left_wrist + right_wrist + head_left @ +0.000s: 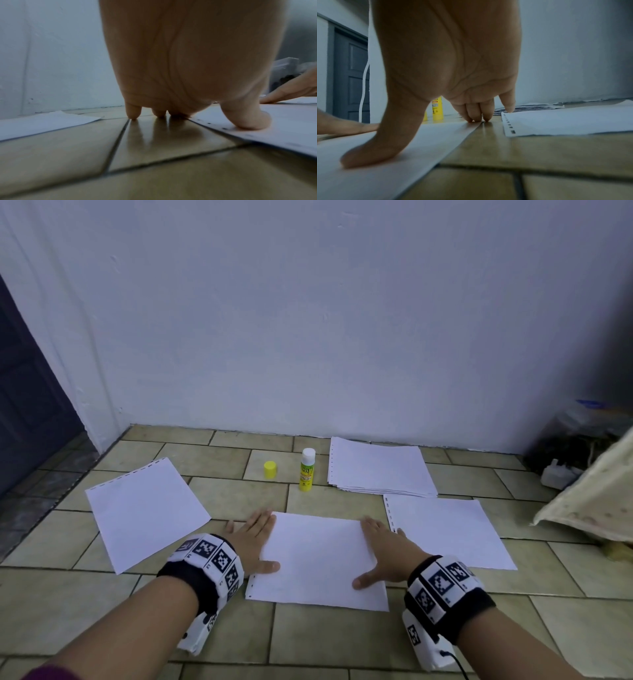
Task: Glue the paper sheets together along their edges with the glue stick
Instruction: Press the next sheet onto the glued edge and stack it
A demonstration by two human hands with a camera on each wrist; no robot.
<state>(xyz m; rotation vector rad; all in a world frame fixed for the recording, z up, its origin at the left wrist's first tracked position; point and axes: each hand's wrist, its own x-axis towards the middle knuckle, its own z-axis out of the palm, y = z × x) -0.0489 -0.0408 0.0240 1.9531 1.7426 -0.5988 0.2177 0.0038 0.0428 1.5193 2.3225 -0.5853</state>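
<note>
A white punched sheet (318, 559) lies flat on the tiled floor in front of me. My left hand (257, 542) lies flat at its left edge, thumb (247, 121) on the paper and fingertips (133, 115) on the tile. At the right edge my right hand (373, 553) is flat too, with its thumb (376, 148) on the paper. Neither hand holds anything. The uncapped glue stick (307, 470) stands upright behind the sheet, its yellow cap (270, 469) on the floor to its left. Single sheets lie at the left (147, 508) and right (448, 529).
A stack of paper (380, 467) lies by the wall at the back right. A beige cushion (589, 491) juts in from the right, with clutter (565, 446) in the corner behind it. A dark door (27, 405) is at the left.
</note>
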